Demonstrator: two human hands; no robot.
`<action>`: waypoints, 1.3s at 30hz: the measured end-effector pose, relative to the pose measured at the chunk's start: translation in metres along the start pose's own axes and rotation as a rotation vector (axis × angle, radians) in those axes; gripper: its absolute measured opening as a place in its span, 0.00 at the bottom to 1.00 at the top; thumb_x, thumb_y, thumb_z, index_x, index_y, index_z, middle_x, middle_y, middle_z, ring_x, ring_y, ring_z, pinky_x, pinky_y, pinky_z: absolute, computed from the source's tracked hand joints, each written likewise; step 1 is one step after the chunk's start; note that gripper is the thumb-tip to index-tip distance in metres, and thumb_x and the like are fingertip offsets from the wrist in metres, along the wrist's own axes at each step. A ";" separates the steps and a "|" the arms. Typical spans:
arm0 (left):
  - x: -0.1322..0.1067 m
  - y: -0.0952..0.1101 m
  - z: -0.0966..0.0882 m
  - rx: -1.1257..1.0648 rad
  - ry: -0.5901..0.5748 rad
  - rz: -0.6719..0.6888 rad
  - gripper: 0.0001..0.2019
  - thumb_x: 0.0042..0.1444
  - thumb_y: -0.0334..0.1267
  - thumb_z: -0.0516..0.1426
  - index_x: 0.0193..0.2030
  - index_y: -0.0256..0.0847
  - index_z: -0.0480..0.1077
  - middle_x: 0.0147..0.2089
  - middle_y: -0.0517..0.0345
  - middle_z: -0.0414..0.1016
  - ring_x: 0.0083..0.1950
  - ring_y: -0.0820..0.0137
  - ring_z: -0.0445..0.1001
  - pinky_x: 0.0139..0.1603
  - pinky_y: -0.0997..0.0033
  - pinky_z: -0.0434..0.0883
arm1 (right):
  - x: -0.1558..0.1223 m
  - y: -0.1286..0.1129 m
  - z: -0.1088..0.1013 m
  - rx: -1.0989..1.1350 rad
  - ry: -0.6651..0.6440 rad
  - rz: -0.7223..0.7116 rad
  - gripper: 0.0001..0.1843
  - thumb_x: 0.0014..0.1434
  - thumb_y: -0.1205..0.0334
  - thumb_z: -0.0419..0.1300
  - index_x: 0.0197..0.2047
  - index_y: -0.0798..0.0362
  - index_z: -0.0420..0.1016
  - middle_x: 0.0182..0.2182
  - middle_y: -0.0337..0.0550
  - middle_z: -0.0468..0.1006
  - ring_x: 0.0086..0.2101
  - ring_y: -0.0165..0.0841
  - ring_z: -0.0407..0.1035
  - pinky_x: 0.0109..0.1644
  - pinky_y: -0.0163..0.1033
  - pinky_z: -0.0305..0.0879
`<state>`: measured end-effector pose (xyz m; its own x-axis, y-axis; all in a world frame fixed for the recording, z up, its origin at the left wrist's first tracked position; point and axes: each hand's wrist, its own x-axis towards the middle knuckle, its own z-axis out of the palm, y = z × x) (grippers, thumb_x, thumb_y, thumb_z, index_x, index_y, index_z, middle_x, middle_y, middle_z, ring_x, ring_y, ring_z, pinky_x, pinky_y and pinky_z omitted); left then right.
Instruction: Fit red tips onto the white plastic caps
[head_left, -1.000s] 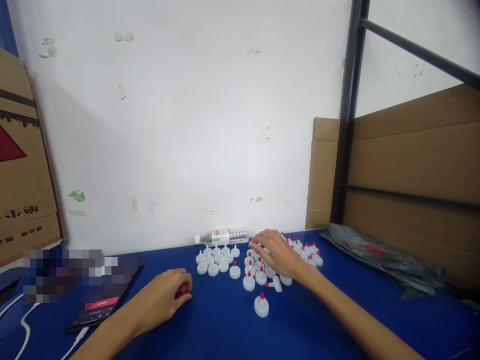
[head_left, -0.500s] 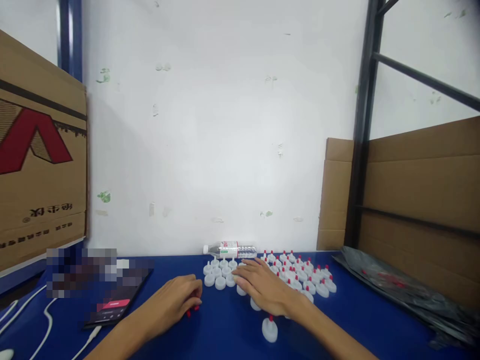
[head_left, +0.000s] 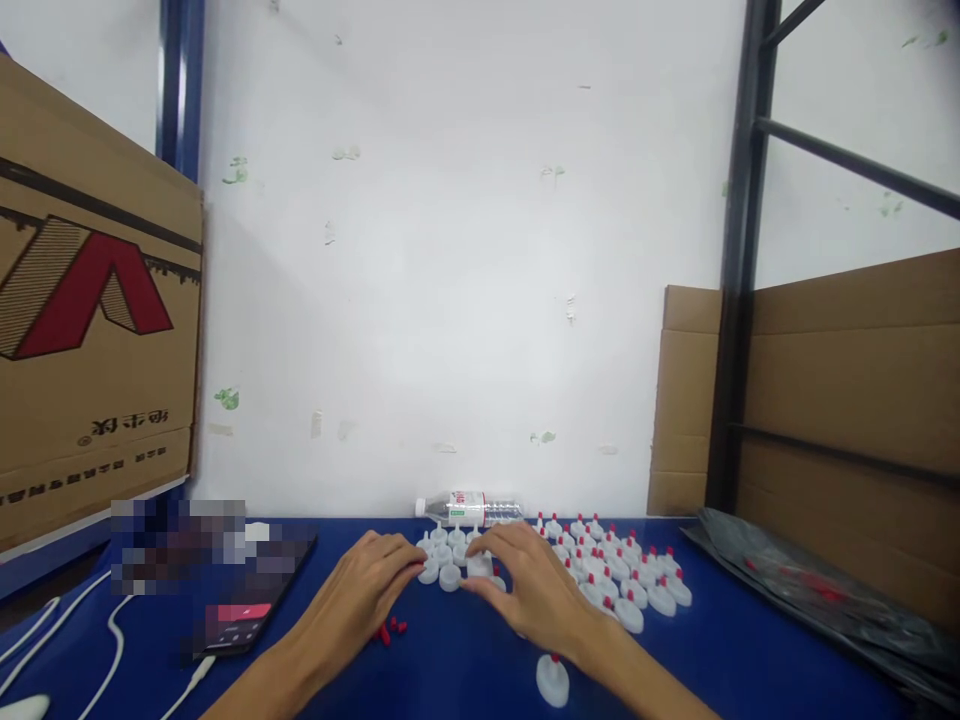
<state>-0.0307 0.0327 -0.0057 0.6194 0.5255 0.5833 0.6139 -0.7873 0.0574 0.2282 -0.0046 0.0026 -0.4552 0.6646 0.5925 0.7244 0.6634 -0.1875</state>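
Note:
My left hand (head_left: 367, 580) is pinched closed, a small red cap (head_left: 420, 563) just showing at its fingertips. Opposite it, my right hand (head_left: 536, 590) has its thumb and fingers curved round a white nozzle lid (head_left: 478, 566), partly covered by the fingers. Between the hands stands a group of white nozzle lids without red tips (head_left: 450, 578). Several loose red caps (head_left: 386, 633) lie under my left hand. One red-tipped lid (head_left: 553, 682) sits alone near my right wrist, while many red-tipped lids (head_left: 634, 590) stand to the right.
A clear plastic bottle (head_left: 469, 508) lies along the wall behind the lids. On the left are a phone (head_left: 251, 590) with white cables and a large cardboard box (head_left: 97, 300). Grey plastic bags (head_left: 795, 590) lie at the right of the blue table (head_left: 457, 680).
My left hand has moved right and up from the loose red caps, a red cap now at its fingertips. My right hand has closed round a white lid. The view has shifted slightly.

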 end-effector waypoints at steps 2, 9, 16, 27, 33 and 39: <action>0.000 0.005 -0.001 -0.029 0.045 0.026 0.15 0.73 0.36 0.46 0.48 0.45 0.75 0.44 0.55 0.81 0.42 0.66 0.78 0.45 0.67 0.69 | -0.004 -0.009 -0.001 0.038 -0.080 -0.059 0.09 0.70 0.58 0.58 0.52 0.46 0.73 0.48 0.42 0.78 0.46 0.36 0.73 0.50 0.39 0.67; -0.002 0.021 0.004 -0.148 0.072 0.130 0.14 0.73 0.35 0.47 0.47 0.44 0.74 0.43 0.56 0.82 0.41 0.67 0.79 0.43 0.68 0.72 | -0.009 -0.018 0.010 0.079 -0.098 -0.085 0.13 0.66 0.61 0.63 0.53 0.47 0.68 0.45 0.42 0.79 0.46 0.38 0.73 0.52 0.41 0.67; -0.006 0.024 0.010 -0.270 0.081 0.016 0.13 0.72 0.38 0.49 0.47 0.46 0.76 0.44 0.56 0.82 0.43 0.66 0.79 0.45 0.69 0.73 | -0.009 -0.014 0.012 0.092 -0.063 -0.125 0.06 0.68 0.61 0.59 0.48 0.47 0.68 0.44 0.41 0.79 0.45 0.37 0.72 0.50 0.40 0.66; -0.003 0.030 0.011 -0.376 0.156 -0.107 0.13 0.72 0.43 0.49 0.46 0.49 0.76 0.39 0.60 0.81 0.38 0.68 0.79 0.42 0.73 0.73 | -0.004 -0.010 0.013 0.071 -0.043 -0.204 0.07 0.67 0.68 0.59 0.46 0.48 0.67 0.44 0.40 0.80 0.46 0.34 0.73 0.53 0.38 0.63; -0.004 0.031 0.011 -0.260 0.081 0.000 0.13 0.71 0.41 0.50 0.43 0.50 0.76 0.41 0.59 0.82 0.42 0.64 0.78 0.44 0.69 0.73 | -0.005 -0.005 0.017 -0.009 -0.075 -0.278 0.03 0.69 0.62 0.58 0.44 0.48 0.67 0.40 0.40 0.80 0.43 0.34 0.72 0.51 0.37 0.63; -0.003 0.025 0.022 0.039 0.143 0.056 0.11 0.71 0.36 0.50 0.42 0.46 0.75 0.37 0.57 0.80 0.37 0.63 0.75 0.40 0.67 0.68 | -0.005 -0.017 0.010 -0.100 -0.149 -0.309 0.14 0.58 0.77 0.54 0.43 0.49 0.64 0.39 0.40 0.78 0.42 0.33 0.69 0.50 0.36 0.60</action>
<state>-0.0063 0.0190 -0.0242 0.5789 0.4272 0.6945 0.6005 -0.7996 -0.0087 0.2134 -0.0159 -0.0047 -0.7258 0.4854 0.4874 0.5845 0.8088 0.0649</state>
